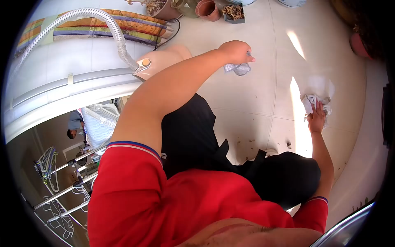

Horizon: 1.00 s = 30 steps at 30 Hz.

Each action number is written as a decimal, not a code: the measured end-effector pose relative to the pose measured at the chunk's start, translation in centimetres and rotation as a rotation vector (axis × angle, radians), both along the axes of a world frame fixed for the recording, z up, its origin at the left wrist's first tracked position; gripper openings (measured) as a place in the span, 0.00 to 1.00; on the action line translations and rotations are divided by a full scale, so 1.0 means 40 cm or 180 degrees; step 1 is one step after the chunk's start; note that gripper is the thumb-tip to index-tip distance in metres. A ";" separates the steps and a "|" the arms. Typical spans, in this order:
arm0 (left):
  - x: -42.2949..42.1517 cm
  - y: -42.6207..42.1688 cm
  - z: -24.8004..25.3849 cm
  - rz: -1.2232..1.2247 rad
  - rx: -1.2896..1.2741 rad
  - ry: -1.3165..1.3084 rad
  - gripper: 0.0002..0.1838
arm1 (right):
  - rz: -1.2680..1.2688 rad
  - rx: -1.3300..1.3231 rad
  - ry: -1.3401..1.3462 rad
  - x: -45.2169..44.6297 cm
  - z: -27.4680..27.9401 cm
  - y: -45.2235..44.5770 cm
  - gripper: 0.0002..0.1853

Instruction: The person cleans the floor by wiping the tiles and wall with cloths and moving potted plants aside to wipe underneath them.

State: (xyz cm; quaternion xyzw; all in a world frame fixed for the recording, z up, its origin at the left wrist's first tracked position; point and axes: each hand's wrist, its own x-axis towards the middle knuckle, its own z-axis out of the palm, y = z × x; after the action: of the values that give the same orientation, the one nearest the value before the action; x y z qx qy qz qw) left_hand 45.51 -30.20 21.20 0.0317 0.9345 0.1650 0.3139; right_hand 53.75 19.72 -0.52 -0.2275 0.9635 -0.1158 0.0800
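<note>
1. Near the right edge of the tiled floor, the right hand lies with fingers extended and a little apart, pressing a crumpled white cloth to the tiles.
2. Farther up and to the left, the left hand is curled closed around a grey crumpled piece, which hangs out below the fist; whether it is cloth or plastic, I cannot tell.
3. Between the hands runs a broad stretch of tile, crossed by thin joints. From the cloth to the right wall the gap is narrower.
4. At the floor's left side, a beige appliance with a ribbed hose sits just beside the left forearm, limiting that side.
5. Strips of sunlight cross the surface; dark crumbs lie near the knees.
6. Along the far edge stand a terracotta pot and a dark square pot; patterned rolls lie at the far left corner.
7. Beyond the left edge are racks with hangers and another person.
</note>
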 end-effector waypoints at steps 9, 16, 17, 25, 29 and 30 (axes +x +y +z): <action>0.007 -0.131 -0.097 -0.0087 0.0287 0.0151 0.29 | -0.2576 -0.2297 -0.1709 -0.027 -0.077 0.004 0.19; 0.067 -0.477 -0.284 0.1321 0.0192 -0.0377 0.36 | -0.2028 -0.0884 -0.2815 0.277 0.326 -0.171 0.13; 0.102 -0.519 -0.309 0.1427 0.0157 -0.0090 0.39 | -0.2483 -0.1267 -0.3189 0.313 0.373 -0.168 0.14; 0.291 -0.539 -0.408 0.1789 -0.0481 -0.0585 0.71 | -0.4251 -0.3633 -0.2946 0.526 0.690 -0.141 0.18; 0.271 -0.530 -0.342 0.1978 -0.0400 -0.0806 0.73 | -0.5128 -0.4382 -0.3342 0.441 0.888 -0.454 0.19; 0.269 -0.539 -0.339 0.1995 -0.0377 -0.0858 0.73 | -0.5361 -0.4421 -0.3445 0.403 0.944 -0.542 0.19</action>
State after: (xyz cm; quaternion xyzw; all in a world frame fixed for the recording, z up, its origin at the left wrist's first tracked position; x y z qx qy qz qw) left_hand 56.26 -51.77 7.65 -0.2972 0.8569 0.2016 0.3699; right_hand 69.88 -1.96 37.25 0.5520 0.3849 -0.7022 0.2325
